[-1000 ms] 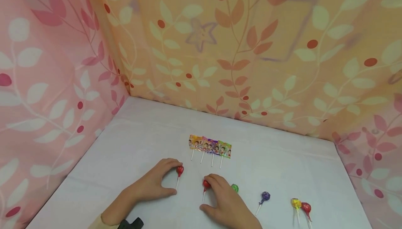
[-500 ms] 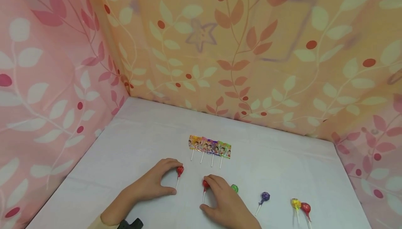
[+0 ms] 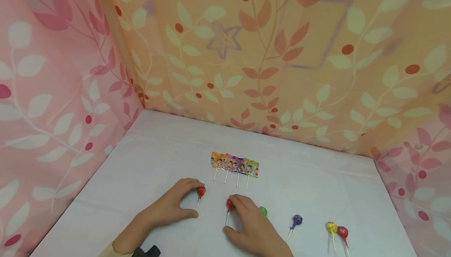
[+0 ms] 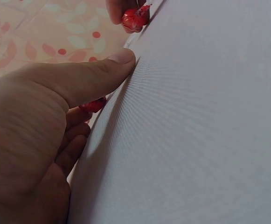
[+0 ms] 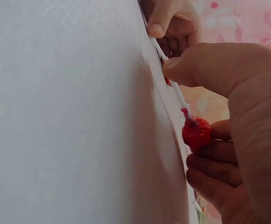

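In the head view my left hand (image 3: 172, 204) spans a red lollipop (image 3: 201, 192), fingertips at the candy and thumb by the stick's lower end. To its right, my right hand (image 3: 255, 227) spans a second red lollipop (image 3: 230, 203) the same way. The right wrist view shows that lollipop's red wrapper (image 5: 197, 133) against the curled fingers, its white stick running up to the thumb. In the left wrist view the thumb (image 4: 105, 77) partly covers the left lollipop (image 4: 94, 105). Both lollipops are at the white tabletop, tilted alike, with a gap between them.
Behind the hands lies a row of several flat wrapped lollipops (image 3: 235, 163). A green lollipop (image 3: 263, 210) is partly hidden by the right hand. Farther right are a purple one (image 3: 297, 220), a yellow one (image 3: 331, 227) and another red one (image 3: 343, 232). Patterned cloth walls (image 3: 260, 53) enclose the white table (image 3: 169, 143).
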### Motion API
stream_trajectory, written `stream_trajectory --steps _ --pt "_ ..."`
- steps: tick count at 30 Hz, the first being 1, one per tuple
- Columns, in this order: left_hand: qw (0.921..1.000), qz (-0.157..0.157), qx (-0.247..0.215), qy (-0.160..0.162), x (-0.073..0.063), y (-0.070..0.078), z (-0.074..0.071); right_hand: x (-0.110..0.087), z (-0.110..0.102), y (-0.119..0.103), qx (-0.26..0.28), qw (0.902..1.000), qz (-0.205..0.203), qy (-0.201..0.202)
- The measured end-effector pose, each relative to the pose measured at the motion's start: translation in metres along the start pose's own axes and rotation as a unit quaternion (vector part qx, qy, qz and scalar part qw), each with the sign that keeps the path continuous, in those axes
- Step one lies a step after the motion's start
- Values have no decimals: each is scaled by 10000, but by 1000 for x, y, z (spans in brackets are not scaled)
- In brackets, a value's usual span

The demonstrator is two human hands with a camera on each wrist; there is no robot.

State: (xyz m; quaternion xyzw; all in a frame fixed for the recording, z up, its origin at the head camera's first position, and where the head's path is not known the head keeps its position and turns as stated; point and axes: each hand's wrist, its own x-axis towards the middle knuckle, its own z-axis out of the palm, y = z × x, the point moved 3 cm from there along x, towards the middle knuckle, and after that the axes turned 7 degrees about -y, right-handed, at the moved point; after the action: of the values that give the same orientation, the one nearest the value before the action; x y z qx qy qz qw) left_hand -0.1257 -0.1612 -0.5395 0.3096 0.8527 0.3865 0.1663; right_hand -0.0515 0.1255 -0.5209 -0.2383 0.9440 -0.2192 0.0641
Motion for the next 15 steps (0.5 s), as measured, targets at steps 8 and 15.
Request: stream_trajectory --steps 8,15 --pt "9996 214 104 143 0 -3 -2 12 -6 -8 86 9978 -430 506" --pt "9993 328 79 138 2 -3 0 22 -5 -9 221 9961 -541 659"
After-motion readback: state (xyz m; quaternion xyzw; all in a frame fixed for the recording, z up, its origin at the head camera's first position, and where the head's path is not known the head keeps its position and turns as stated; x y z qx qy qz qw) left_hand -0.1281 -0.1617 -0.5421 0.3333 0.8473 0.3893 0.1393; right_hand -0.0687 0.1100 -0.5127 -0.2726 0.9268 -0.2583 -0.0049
